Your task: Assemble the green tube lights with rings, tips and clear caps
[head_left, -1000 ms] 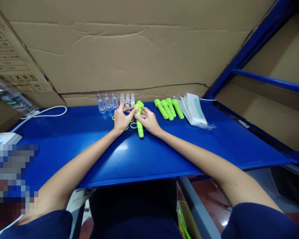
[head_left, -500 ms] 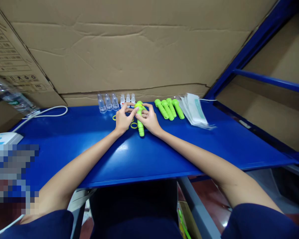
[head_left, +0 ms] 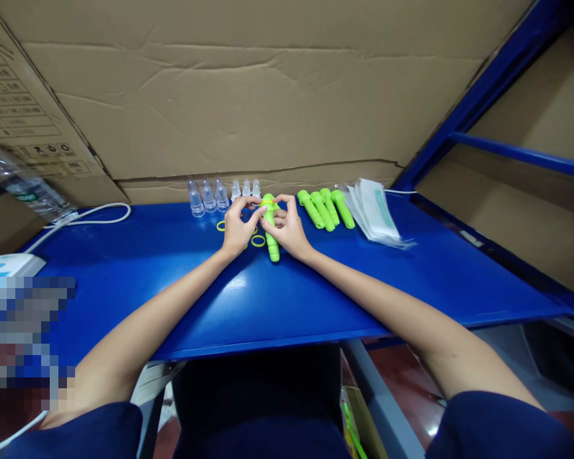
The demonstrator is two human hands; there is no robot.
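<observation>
A lime-green flashlight-shaped tube [head_left: 272, 242] is held between my two hands, its wider head pointing away from me. Around that head sits a yellow ring [head_left: 266, 203]. My left hand [head_left: 239, 228] pinches the head from the left with thumb and forefinger. From the right, my right hand [head_left: 288, 229] closes on the same tube, its thumb near the left thumb. Loose yellow rings [head_left: 257, 241] lie on the blue table beside and partly behind my left hand. Behind the hands stand three clear plastic pieces [head_left: 209, 197] and three smaller whitish ones [head_left: 245, 190].
Several more green tubes [head_left: 319, 210] lie to the right, next to a stack of clear-and-white plastic packets [head_left: 375, 213]. On the left are a plastic bottle [head_left: 29, 194], a white cable [head_left: 100, 207] and a power strip [head_left: 12, 266]. A cardboard wall [head_left: 249, 108] closes off the table's back.
The tube's near end has swung slightly to the right, while both hands keep nearly the same place. Red spots seen at the small whitish pieces no longer show.
</observation>
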